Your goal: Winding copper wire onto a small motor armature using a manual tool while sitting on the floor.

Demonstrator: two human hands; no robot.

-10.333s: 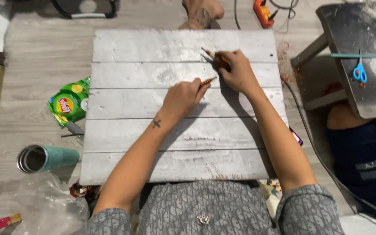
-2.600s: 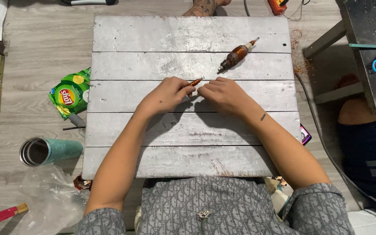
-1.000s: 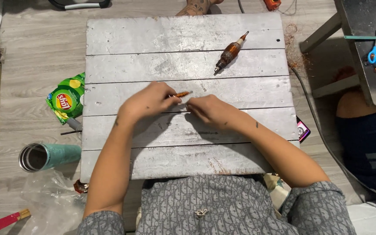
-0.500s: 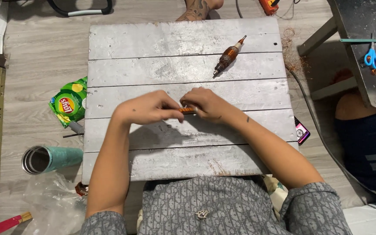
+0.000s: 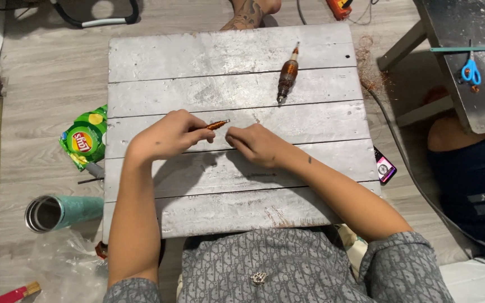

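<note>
Small copper-wound spindle (image 5: 218, 124), probably light, stiff and thin: left hand (image 5: 166, 136) pinched its butt end above the grey plank tabletop (image 5: 225, 53), right hand (image 5: 256, 145) curled loosely beside its tip, apparently empty.

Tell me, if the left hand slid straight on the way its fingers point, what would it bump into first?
Most likely the right hand. The left hand points rightward, its small copper-wound piece tipped almost at the right hand's fingertips, though height is hard to judge.
</note>
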